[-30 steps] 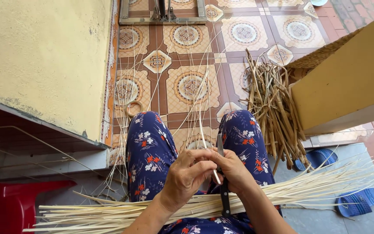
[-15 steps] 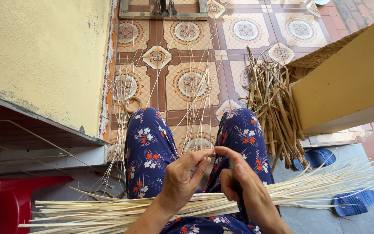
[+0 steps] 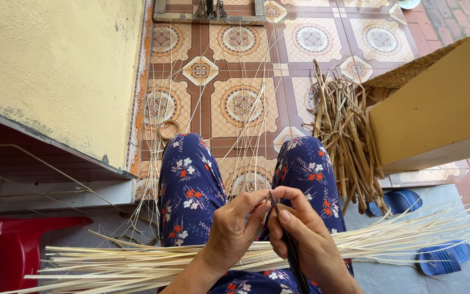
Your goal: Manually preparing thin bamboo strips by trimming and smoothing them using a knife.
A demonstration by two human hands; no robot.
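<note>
My left hand [image 3: 234, 231] and my right hand [image 3: 305, 239] meet above my lap, over blue flowered trousers [image 3: 189, 185]. The right hand grips a dark knife [image 3: 289, 247], its blade pointing up between the fingertips. The left hand pinches a thin pale strip [image 3: 257, 179] at the blade tip; the strip runs up and away toward the tiled floor. A long bundle of pale split strips [image 3: 409, 234] lies across my lap from left to right under both hands.
A pile of brown dried stalks [image 3: 346, 128] lies on the patterned floor tiles [image 3: 240, 103] right of my knee. A yellow wall [image 3: 55, 71] stands left, a yellow ledge [image 3: 436, 114] right. Blue sandals [image 3: 441, 258] and a red plastic seat [image 3: 12, 253] sit low.
My hands have drawn closer together and the knife blade has turned up to the strip held by the left fingers. The view has tilted slightly.
</note>
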